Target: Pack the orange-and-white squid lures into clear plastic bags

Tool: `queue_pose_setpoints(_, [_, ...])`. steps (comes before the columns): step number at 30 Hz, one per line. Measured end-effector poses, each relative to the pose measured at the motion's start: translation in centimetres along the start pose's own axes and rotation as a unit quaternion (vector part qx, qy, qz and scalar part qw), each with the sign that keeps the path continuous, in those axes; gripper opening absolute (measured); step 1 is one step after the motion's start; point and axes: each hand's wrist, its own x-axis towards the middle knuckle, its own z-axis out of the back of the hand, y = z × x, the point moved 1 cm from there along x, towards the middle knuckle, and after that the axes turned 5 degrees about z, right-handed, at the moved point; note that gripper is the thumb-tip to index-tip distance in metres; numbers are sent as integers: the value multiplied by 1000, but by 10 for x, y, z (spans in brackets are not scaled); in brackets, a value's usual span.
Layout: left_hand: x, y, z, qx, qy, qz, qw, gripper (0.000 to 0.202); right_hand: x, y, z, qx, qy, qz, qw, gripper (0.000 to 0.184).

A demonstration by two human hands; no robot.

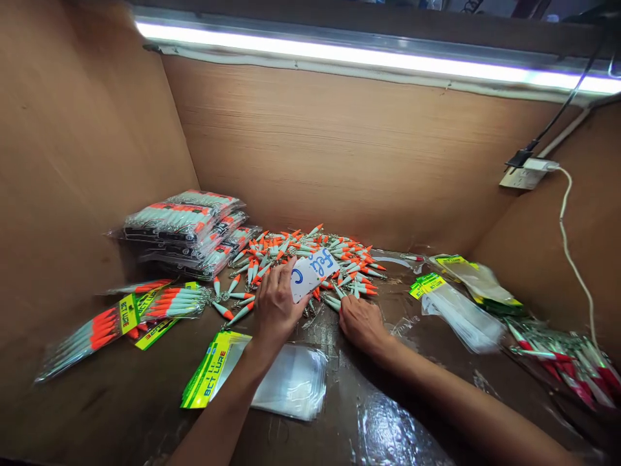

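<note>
My left hand (279, 294) is closed on a white card (316, 272) with blue handwriting, tilted up over the front of a heap of fishing lures (291, 249). The lures are pale with orange tips and metal rings. At the heap's front edge, my right hand (361, 322) rests low with curled fingers, its fingertips at a pale fishing lure (332, 302). Part of that lure is hidden by the fingers. Beneath my left forearm lies a stack of flat transparent bags (291, 382) with yellow-green headers.
Packed lure bundles (179, 223) are piled at the back left. Filled lure bags (97, 333) lie in front of them. More header bags (460, 317) and red-and-white lures (572, 366) lie on the right. A power outlet (519, 178) with cords hangs on the right wall.
</note>
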Motion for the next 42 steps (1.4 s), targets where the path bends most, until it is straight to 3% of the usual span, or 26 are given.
queue_pose_setpoints(8, [1,-2,1,-26,5,-5,1000,85,9,-33,2,245,-33,-64,967,16])
queue_pose_setpoints(14, [-2,-7,0,-68,30,-18,997,84,0,-96,19,480,-4,-95,872,46])
queue_pose_setpoints(17, [-6,-11,-2,-83,85,-56,991,84,-17,-121,29,552,-17,-94,828,53])
queue_pose_setpoints(19, [-10,-16,-3,-91,136,-96,982,85,-30,-129,38,573,-33,-81,815,52])
queue_pose_setpoints(21, [-15,-22,-4,-87,176,-124,973,87,-42,-127,50,520,-58,-43,851,41])
queue_pose_setpoints(24, [-20,-30,-6,-74,205,-139,966,91,-52,-108,64,308,-94,50,945,26])
queue_pose_setpoints(26, [-22,-34,-7,-74,216,-144,963,92,-54,-88,68,182,-111,89,973,25])
queue_pose_setpoints(30, [-25,-40,-8,-100,239,-162,952,89,-42,-51,65,84,-125,114,982,22])
queue_pose_setpoints(34, [-20,-33,-6,-117,219,-152,957,88,-22,-44,64,124,-142,183,965,20])
queue_pose_setpoints(36, [-12,-23,-2,-107,182,-135,968,86,-13,-50,63,165,-190,141,957,23])
queue_pose_setpoints(38, [-3,-11,2,-85,130,-106,982,83,-8,-54,57,182,-203,59,960,26])
queue_pose_setpoints(40, [5,0,7,-62,80,-73,992,81,-5,-50,45,153,-136,10,979,29])
queue_pose_setpoints(42, [9,5,11,-53,49,-54,996,82,-5,-37,29,96,-39,3,995,29])
